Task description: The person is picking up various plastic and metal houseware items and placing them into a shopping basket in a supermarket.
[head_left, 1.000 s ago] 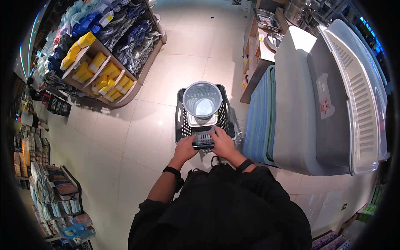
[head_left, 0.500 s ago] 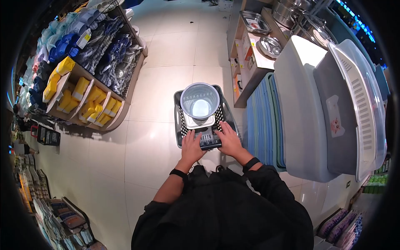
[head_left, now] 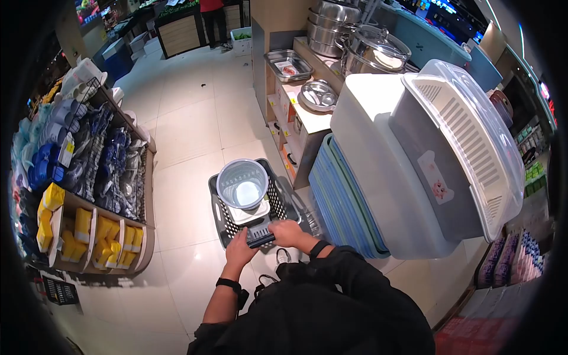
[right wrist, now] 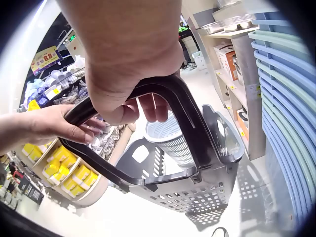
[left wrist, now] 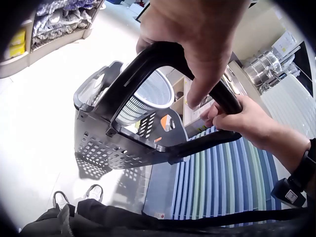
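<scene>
A dark grey shopping basket [head_left: 219, 218] with perforated sides is in front of the person, near floor level. Its black handle [head_left: 261, 242] lies across the near end. My left hand [head_left: 239, 251] grips the left part of this handle; in the left wrist view its thumb comes down over the bar. On the right part, my right hand [head_left: 286, 233] has its fingers curled round the bar, as the right wrist view shows. Inside the basket a round grey-blue slotted plastic bin [head_left: 242, 184] sits upright, overlapping a white container [head_left: 253, 213].
To the right rise stacked blue tubs [head_left: 343, 201], large plastic bins [head_left: 378, 177] and a shelf of steel pots [head_left: 337, 35]. A rack with yellow packets [head_left: 106, 242] is at left. Pale tiled floor [head_left: 183, 136] runs forward, with a person in red [head_left: 212, 7] far ahead.
The head view has swung right and tilted up, showing more of the aisle ahead. The basket now sits slanted in view. My right hand's fingers, stretched out earlier, have closed round the handle.
</scene>
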Demonstrator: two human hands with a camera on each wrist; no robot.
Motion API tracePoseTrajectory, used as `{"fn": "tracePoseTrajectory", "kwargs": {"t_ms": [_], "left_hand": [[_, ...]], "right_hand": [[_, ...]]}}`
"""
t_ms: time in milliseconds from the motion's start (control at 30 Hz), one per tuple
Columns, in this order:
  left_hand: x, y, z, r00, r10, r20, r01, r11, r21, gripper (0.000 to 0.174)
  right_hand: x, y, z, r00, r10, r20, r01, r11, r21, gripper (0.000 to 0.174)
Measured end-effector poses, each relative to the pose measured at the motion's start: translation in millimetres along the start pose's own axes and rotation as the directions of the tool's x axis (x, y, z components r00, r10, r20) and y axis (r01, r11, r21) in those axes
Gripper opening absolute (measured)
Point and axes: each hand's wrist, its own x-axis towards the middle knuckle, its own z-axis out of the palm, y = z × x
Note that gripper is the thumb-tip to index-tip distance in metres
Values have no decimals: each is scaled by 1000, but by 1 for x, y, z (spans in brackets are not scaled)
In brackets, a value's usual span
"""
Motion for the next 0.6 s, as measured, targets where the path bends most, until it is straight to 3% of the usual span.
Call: {"fn": "tracePoseTrajectory", "kwargs": {"t_ms": [33, 67, 100, 133, 167, 200, 233, 267, 300, 333, 400, 500, 533, 600], "left_hand": [[11, 1, -12, 943, -151, 297, 177, 982, -64, 95], [20, 5, -22, 777, -259, 574, 362, 930, -70, 94], [25, 3, -23, 778, -258, 572, 354, 933, -59, 94], [24, -1, -20, 912, -172, 373, 178, 984, 19, 93], [19, -5, -17, 984, -40, 172, 17, 991, 131, 92], [24, -3, -17, 992, 127, -18, -117, 956, 267, 91], [34, -4, -13, 993, 122, -9, -114, 955, 275, 91], [40, -7, -13, 999, 21, 36, -27, 987, 156, 92], [43, -9, -16, 993, -74, 91, 71, 997, 39, 93], [47, -11, -16, 992, -84, 96, 80, 996, 45, 93], [56, -14, -13, 1000, -25, -3, 25, 992, 120, 94], [74, -7, -25, 999, 7, -49, 3, 981, 191, 93], [79, -12, -22, 1000, -15, -1, 15, 993, 113, 91], [95, -17, -24, 991, -71, 117, 67, 997, 37, 88]], "right_hand": [[4, 1, -1, 1000, -3, -11, 3, 1000, 9, 34], [3, 3, 0, 976, -112, -186, 104, 993, -51, 33], [3, 6, 1, 911, -223, -348, 189, 974, -128, 31], [4, 5, -2, 765, -317, -560, 228, 947, -226, 30], [9, 4, -8, 763, -310, -567, 222, 950, -221, 30], [18, 4, -14, 921, -163, -353, 146, 986, -75, 30], [29, 7, -16, 996, -35, -82, 39, 998, 53, 31], [39, 9, -20, 999, -6, 47, 1, 994, 106, 35], [40, 8, -18, 999, -9, 54, 2, 993, 116, 35], [42, 8, -18, 989, -75, -131, 84, 994, 65, 32], [47, 10, -16, 872, -198, -448, 196, 979, -51, 36], [57, 9, -32, 850, -183, -494, 154, 983, -98, 37], [63, 9, -35, 953, -64, -297, 41, 996, -83, 43], [72, 12, -37, 943, -55, -329, 30, 996, -81, 37]]}}
